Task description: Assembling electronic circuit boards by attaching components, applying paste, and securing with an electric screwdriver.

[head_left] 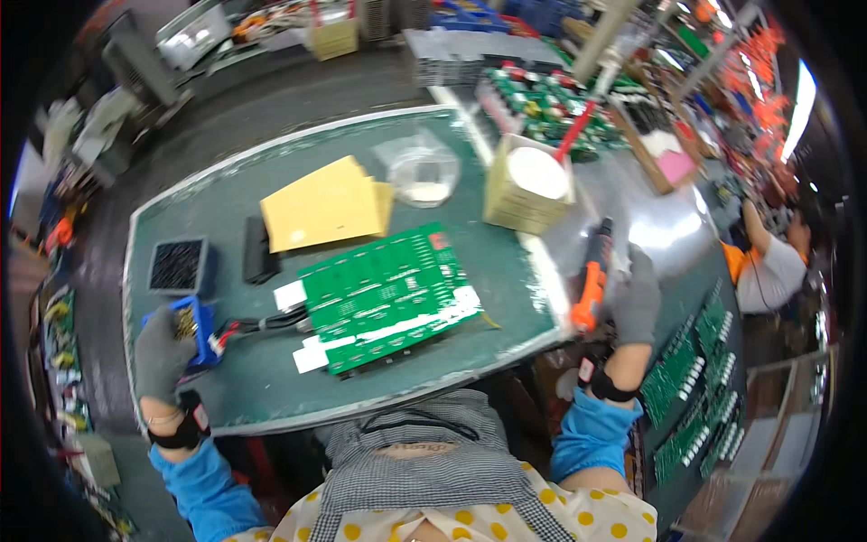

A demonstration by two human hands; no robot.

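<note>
My left hand (160, 355), in a grey glove, is at the left side of a small blue bin (204, 336) of brass-coloured small parts; its fingertips are hidden. My right hand (637, 296), also grey-gloved, is blurred close beside an orange and black powered screwdriver (591, 282). I cannot tell whether its fingers grip the tool. Between my hands a green circuit board (384, 294) lies slightly tilted on the green-topped table (244, 393). White pieces show along its edges, and a bundle of dark wires (271, 322) runs from its left side toward the blue bin.
Behind the board lie yellow cards (325, 208), a black block (260, 250) and a clear plastic bag (418, 169). A box of black small parts (178, 266) stands at left, a cream box (526, 210) at right. More circuit boards (691, 379) lie far right, near another person (768, 271).
</note>
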